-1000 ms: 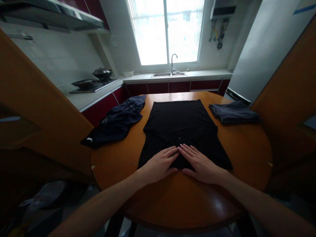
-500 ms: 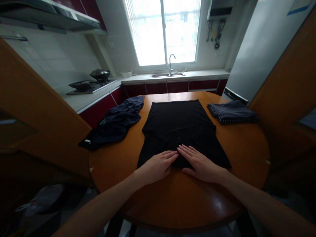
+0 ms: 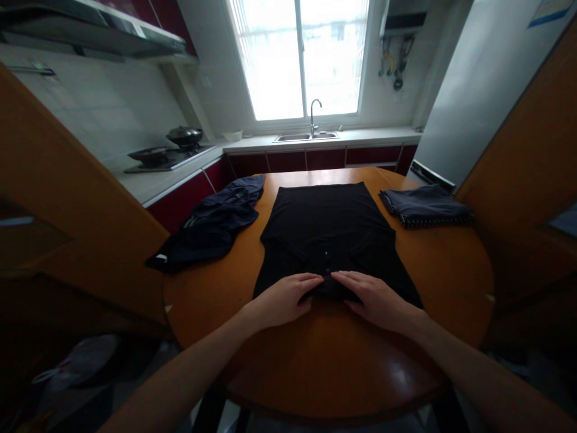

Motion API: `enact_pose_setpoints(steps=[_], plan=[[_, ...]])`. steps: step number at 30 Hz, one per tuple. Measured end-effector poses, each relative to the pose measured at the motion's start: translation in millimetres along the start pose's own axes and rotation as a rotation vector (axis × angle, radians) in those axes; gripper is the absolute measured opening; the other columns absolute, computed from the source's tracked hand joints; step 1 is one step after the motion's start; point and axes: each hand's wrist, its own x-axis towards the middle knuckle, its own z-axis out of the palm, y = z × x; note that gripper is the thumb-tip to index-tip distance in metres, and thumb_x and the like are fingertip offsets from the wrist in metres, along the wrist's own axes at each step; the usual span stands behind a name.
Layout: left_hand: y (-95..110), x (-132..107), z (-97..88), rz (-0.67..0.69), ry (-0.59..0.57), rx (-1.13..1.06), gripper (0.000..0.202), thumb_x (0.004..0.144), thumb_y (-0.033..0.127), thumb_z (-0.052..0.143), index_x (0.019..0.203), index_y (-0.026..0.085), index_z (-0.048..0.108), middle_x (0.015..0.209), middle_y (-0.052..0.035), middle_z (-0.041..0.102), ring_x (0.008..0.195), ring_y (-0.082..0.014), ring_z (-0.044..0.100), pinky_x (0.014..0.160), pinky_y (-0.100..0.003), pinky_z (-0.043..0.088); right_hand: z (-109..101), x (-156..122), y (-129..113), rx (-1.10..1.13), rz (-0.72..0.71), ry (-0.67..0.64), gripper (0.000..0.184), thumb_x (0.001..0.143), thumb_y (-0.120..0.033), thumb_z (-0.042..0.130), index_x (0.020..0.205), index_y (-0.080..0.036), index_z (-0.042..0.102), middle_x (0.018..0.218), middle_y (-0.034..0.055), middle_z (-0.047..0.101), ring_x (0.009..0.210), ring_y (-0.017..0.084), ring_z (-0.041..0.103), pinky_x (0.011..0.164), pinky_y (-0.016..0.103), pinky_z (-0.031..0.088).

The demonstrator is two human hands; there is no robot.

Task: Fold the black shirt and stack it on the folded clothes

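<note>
A black shirt (image 3: 327, 213) lies spread on the round wooden table (image 3: 333, 367), its hem toward the window. Small buttons show near its collar end, which faces me. My left hand (image 3: 288, 297) holds this near edge left of the buttons, fingers on top and thumb below. Just to the right, my right hand (image 3: 374, 297) grips the same edge in a mirrored way. Between the two hands the cloth bulges slightly. Both thumb tips are partly hidden by dark fabric.
A crumpled dark blue garment (image 3: 211, 222) lies at the table's left side. On the right rests a folded stack of dark clothes (image 3: 426, 205). Beyond the table are a counter with a sink (image 3: 306, 137), a stove with pans (image 3: 169, 156) and a fridge (image 3: 473, 90).
My hands have gone from lying nearly flat on the shirt to arched, with fingers and thumbs around its near edge. The fingertips have moved slightly apart and the collar cloth has bunched up.
</note>
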Motion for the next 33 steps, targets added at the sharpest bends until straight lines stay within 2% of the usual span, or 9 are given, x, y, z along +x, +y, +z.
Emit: enact_pose_setpoints(steps=[5, 10, 15, 19, 26, 30, 33], plan=[[-1, 3, -9.3, 0.022, 0.005, -0.050, 0.052, 0.087, 0.013, 0.054, 0.138, 0.021, 0.057, 0.136, -0.0064, 0.061, 0.120, -0.0195, 0.062, 0.108, -0.031, 0.045, -11, -3, 1, -0.091, 0.059, 0.019, 0.050, 0.084, -0.010, 0.055, 0.132, -0.019, 0.062, 0.132, 0.0096, 0.066, 0.119, 0.024, 0.064, 0.106, 0.039, 0.048], [-6, 6, -20.4, -0.010, -0.026, -0.036, 0.046, 0.091, 0.022, 0.059, 0.137, 0.021, 0.058, 0.133, -0.0073, 0.063, 0.118, -0.0216, 0.062, 0.105, -0.032, 0.046, -22, -4, 6, -0.112, 0.135, 0.013, 0.032, 0.091, -0.020, 0.056, 0.120, -0.022, 0.069, 0.121, 0.0085, 0.072, 0.107, 0.026, 0.069, 0.095, 0.039, 0.054], [-14, 12, -31.8, -0.056, -0.070, -0.023, 0.037, 0.091, 0.025, 0.062, 0.128, 0.021, 0.065, 0.119, -0.0067, 0.071, 0.106, -0.0216, 0.067, 0.094, -0.029, 0.048, -36, 6, 12, -0.146, 0.269, -0.076, 0.026, 0.091, -0.030, 0.060, 0.113, -0.028, 0.072, 0.106, 0.0062, 0.076, 0.094, 0.029, 0.073, 0.081, 0.037, 0.055], [-28, 30, -47.3, -0.135, -0.138, -0.060, 0.034, 0.089, 0.033, 0.067, 0.119, 0.018, 0.070, 0.109, -0.0066, 0.074, 0.094, -0.0201, 0.069, 0.083, -0.026, 0.048, -53, 27, 23, -0.100, 0.305, -0.152, 0.022, 0.089, -0.034, 0.062, 0.106, -0.026, 0.074, 0.101, 0.0066, 0.076, 0.091, 0.027, 0.072, 0.076, 0.032, 0.051], [-68, 77, -78.7, -0.198, -0.418, -0.122, 0.040, 0.085, 0.050, 0.068, 0.100, 0.014, 0.075, 0.084, -0.0006, 0.072, 0.070, -0.0135, 0.062, 0.062, -0.022, 0.040, -72, 73, 58, 0.030, 0.321, -0.325, 0.026, 0.083, -0.038, 0.068, 0.096, -0.017, 0.075, 0.088, 0.0060, 0.073, 0.081, 0.021, 0.066, 0.071, 0.028, 0.046], [-86, 94, -81.0, -0.247, -0.561, -0.228, 0.040, 0.079, 0.051, 0.073, 0.101, 0.016, 0.075, 0.086, -0.0013, 0.074, 0.072, -0.0150, 0.064, 0.062, -0.022, 0.043, -77, 91, 76, 0.118, 0.361, -0.445, 0.033, 0.077, -0.042, 0.072, 0.097, -0.016, 0.075, 0.089, 0.0043, 0.072, 0.083, 0.022, 0.064, 0.069, 0.027, 0.045], [-98, 103, -79.4, -0.318, -0.677, -0.374, 0.037, 0.074, 0.046, 0.078, 0.100, 0.019, 0.076, 0.091, -0.0028, 0.076, 0.077, -0.0179, 0.068, 0.066, -0.024, 0.049, -76, 97, 87, 0.184, 0.381, -0.469, 0.040, 0.073, -0.046, 0.075, 0.100, -0.017, 0.075, 0.093, 0.0043, 0.073, 0.086, 0.022, 0.064, 0.072, 0.027, 0.046]])
